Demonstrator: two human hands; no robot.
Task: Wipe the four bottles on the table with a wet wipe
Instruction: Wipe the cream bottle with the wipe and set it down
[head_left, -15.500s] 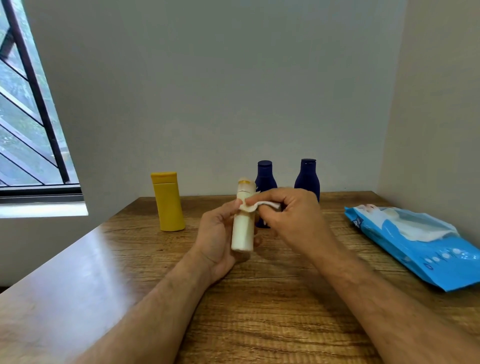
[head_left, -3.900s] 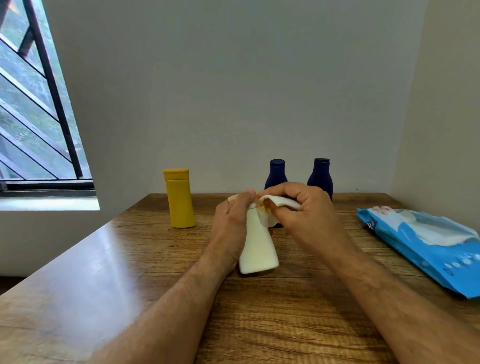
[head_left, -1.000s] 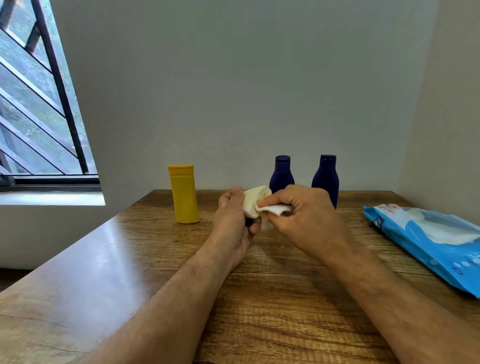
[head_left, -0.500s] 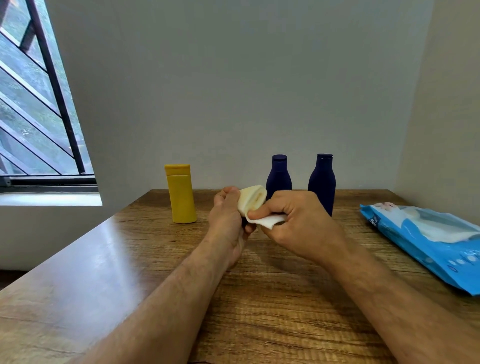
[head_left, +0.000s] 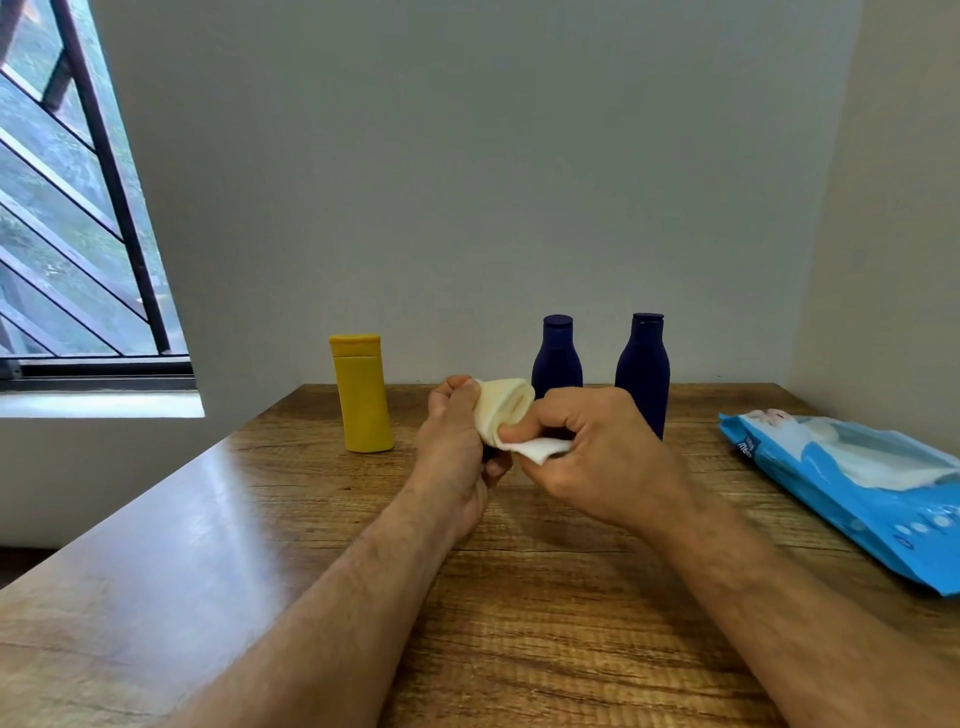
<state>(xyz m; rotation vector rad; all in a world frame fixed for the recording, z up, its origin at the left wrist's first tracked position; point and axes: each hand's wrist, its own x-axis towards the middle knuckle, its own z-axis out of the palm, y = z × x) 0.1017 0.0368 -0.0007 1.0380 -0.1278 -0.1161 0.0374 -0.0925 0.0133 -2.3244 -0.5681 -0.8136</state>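
Counter (head_left: 545, 623): brown wood grain, glossy sheen at left; yellow bottle (head_left: 363, 395): mustard yellow throughout, cap included; two blue bottles (head_left: 556, 358) (head_left: 642, 369): dark navy, caps matching; held bottle (head_left: 506, 410): cream; wipe (head_left: 537, 448): white; pack (head_left: 852, 478): bright blue, white panel and pale dots; walls: plain grey-white; window bars: black.

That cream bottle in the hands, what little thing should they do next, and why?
Probably rub the white wet wipe, pinched in the right hand, across the small cream plastic bottle's upturned base: the left hand holds that end up, right beside the wipe.
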